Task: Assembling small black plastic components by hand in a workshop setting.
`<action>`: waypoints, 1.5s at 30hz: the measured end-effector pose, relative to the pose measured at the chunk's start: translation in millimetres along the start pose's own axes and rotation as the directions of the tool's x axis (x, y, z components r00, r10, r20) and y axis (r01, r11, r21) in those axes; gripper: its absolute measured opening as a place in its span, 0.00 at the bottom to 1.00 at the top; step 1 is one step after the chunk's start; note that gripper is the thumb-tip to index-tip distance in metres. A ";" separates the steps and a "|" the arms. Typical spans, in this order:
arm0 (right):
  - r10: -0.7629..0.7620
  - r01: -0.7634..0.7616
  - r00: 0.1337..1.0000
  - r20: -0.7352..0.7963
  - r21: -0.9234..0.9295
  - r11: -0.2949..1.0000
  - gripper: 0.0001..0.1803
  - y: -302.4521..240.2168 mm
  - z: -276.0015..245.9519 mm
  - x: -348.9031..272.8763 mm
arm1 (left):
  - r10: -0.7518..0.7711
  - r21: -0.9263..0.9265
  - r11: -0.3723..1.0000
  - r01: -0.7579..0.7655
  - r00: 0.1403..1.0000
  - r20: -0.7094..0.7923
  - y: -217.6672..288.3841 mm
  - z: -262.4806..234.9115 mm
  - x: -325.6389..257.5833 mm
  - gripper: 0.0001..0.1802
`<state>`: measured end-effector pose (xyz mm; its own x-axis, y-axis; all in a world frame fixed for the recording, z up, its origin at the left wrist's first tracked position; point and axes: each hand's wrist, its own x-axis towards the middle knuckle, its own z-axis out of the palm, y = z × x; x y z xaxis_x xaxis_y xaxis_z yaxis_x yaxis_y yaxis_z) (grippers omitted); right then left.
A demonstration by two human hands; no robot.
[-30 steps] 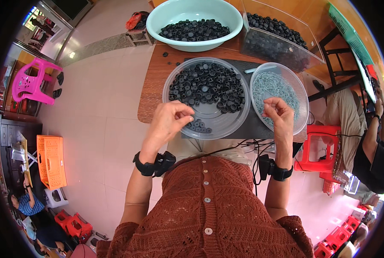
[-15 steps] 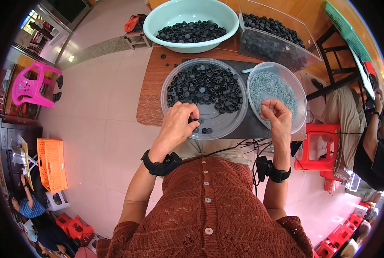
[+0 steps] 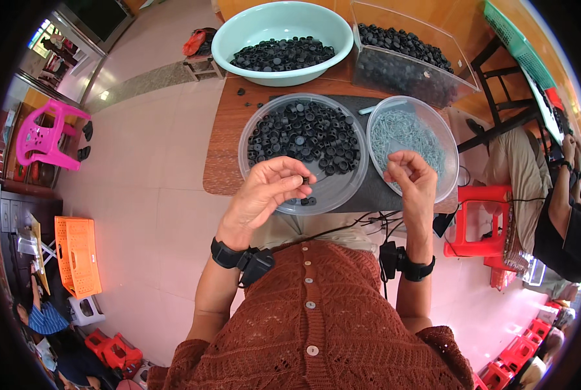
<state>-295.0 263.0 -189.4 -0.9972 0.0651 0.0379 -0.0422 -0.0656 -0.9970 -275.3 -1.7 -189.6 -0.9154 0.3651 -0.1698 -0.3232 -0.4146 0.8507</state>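
We've got a small black round plastic part [image 3: 298,177] pinched in our left hand [image 3: 267,192], fingers pressed together on it, right over the near rim of the round clear plastic tray [image 3: 254,172] heaped with more black parts. Our right hand [image 3: 412,181] hangs curled over the edge of the second clear round tray [image 3: 448,153], the one full of small pale metal rings; whether its fingertips pinch anything, we cannot tell. Both trays sit on the brown wooden table [image 3: 228,123]. Beyond them, a pale green plastic basin [image 3: 238,32] and a clear rectangular tub [image 3: 462,81], both loaded with black parts.
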 end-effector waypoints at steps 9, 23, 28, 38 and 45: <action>0.003 -0.029 0.955 0.297 0.080 0.996 0.08 -22.1 72.2 -38.1 | -0.010 -0.399 0.916 0.049 0.995 0.100 -16.3 -2.5 -1.8 0.08; -0.099 0.124 0.963 0.252 -0.084 0.989 0.06 -16.2 90.4 -42.3 | 0.047 -0.296 0.954 -0.045 0.999 -0.002 -18.2 -0.1 -14.2 0.09; -0.109 0.133 0.966 0.234 -0.090 0.987 0.06 -16.9 91.0 -42.5 | 0.035 -0.292 0.955 -0.040 0.999 -0.022 -17.8 2.2 -15.0 0.09; -0.305 0.419 0.894 0.327 -0.371 0.829 0.09 -31.8 89.9 -41.1 | 0.173 0.057 0.984 -0.168 0.981 -0.092 -14.5 15.3 -13.4 0.09; -0.161 0.224 0.943 0.291 -0.197 0.954 0.08 -24.1 83.6 -43.2 | 0.112 -0.086 0.989 -0.120 0.989 -0.092 -16.4 13.2 -15.3 0.08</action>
<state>-256.2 178.5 -161.4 -0.9517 -0.2177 0.2165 -0.2515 0.1481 -0.9565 -252.8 10.4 -194.4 -0.9640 0.2381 -0.1180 -0.2301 -0.5257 0.8189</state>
